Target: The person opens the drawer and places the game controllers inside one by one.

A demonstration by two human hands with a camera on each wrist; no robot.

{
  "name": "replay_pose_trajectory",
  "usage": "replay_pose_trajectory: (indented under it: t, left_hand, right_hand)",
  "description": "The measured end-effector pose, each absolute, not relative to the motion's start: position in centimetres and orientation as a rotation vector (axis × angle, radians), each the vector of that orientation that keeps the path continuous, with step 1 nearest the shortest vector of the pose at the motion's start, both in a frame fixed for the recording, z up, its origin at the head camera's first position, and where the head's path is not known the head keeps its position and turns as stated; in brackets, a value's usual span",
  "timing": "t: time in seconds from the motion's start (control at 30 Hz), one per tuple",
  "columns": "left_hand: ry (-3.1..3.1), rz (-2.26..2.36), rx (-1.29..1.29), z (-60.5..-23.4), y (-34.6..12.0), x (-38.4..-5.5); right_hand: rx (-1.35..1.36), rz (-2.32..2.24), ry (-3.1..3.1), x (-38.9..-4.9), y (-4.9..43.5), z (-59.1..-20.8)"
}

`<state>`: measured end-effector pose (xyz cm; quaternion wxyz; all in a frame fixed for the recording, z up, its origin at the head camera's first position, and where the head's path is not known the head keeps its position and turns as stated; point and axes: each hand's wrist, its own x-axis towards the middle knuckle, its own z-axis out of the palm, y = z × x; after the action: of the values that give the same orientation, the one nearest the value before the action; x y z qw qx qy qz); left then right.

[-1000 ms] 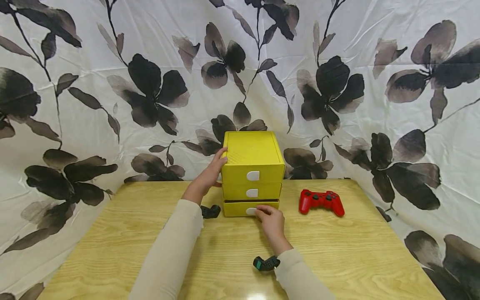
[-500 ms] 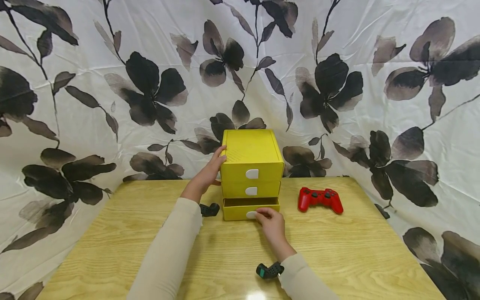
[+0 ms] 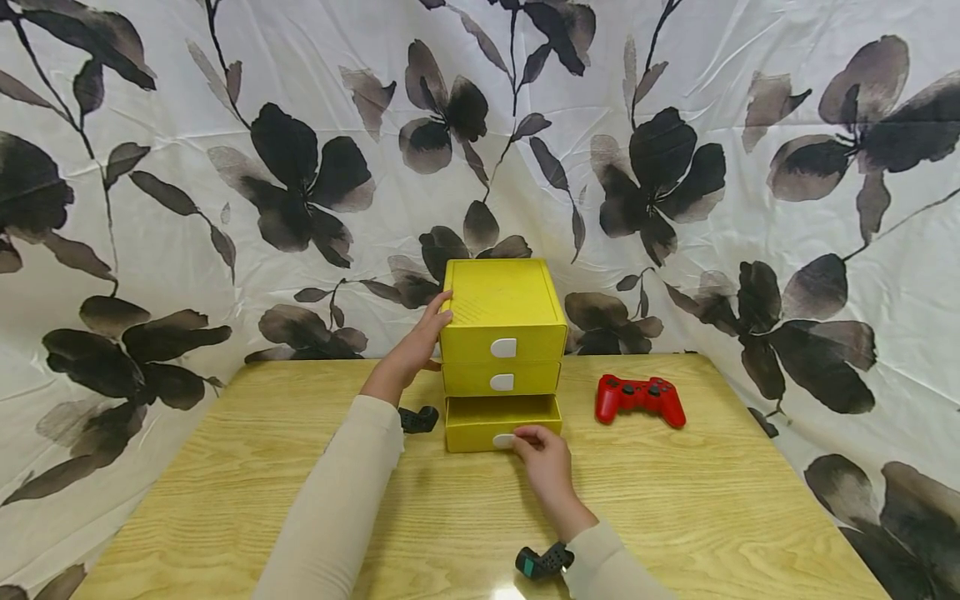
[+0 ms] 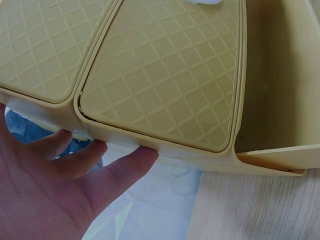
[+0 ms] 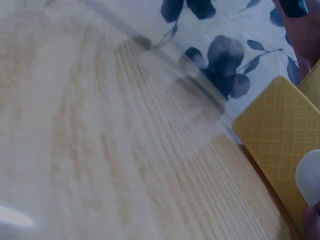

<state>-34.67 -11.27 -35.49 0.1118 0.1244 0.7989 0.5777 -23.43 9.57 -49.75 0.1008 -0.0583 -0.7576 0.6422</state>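
Note:
A yellow cabinet [image 3: 501, 293] of three stacked drawers stands at the back middle of the table. Its bottom drawer [image 3: 468, 440] is pulled partway out, and the inside that shows has nothing in it. My right hand [image 3: 547, 468] pinches the white tab handle [image 3: 502, 441] on that drawer; in the right wrist view only a bit of fingertip shows beneath the tab [image 5: 310, 175]. My left hand [image 3: 411, 352] rests against the cabinet's left side, fingertips near the top edge. In the left wrist view its fingers [image 4: 120, 175] lie extended along the side wall. The upper drawers are closed.
To the right of the cabinet lies a red game controller [image 3: 641, 400] on the wooden table [image 3: 675, 508]. A white cloth [image 3: 480, 192] with dark flowers hangs behind. Each wrist wears a black band [image 3: 543, 561].
The bottom drawer has slid farther out toward me, drawn by my right hand at its tab. My left hand stays on the cabinet's side. The controller has not moved.

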Motion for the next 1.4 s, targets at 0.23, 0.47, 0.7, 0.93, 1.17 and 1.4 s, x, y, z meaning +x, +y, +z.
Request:
replay_pose_trajectory:
  t: [0.23, 0.47, 0.7, 0.93, 1.17, 1.4]
  left_hand:
    - [2.352, 1.684, 0.344, -35.6, -11.2, -34.7]
    - [2.346, 1.685, 0.340, -35.7, -11.4, -34.7]
    - [2.348, 1.683, 0.342, -35.6, -11.4, -34.7]
    - [2.343, 1.681, 0.338, -35.7, -11.4, -34.8]
    - [2.345, 1.684, 0.332, -35.7, -11.4, -34.9]
    - [2.350, 1.683, 0.332, -35.7, -11.4, -35.0]
  right_hand:
    - [-0.171, 1.902, -2.259, -22.3, 9.7, -49.7]
    - [-0.173, 1.906, -2.269, -21.2, 9.8, -49.6]
    - [-0.169, 1.894, -2.291, -20.3, 9.8, -49.7]
    - [-0.194, 1.929, -2.293, -19.5, 9.7, -49.9]
    - [-0.209, 2.009, -2.255, -18.1, 9.4, -48.0]
    - [-0.178, 2.002, -2.250, -18.3, 9.6, -49.1]
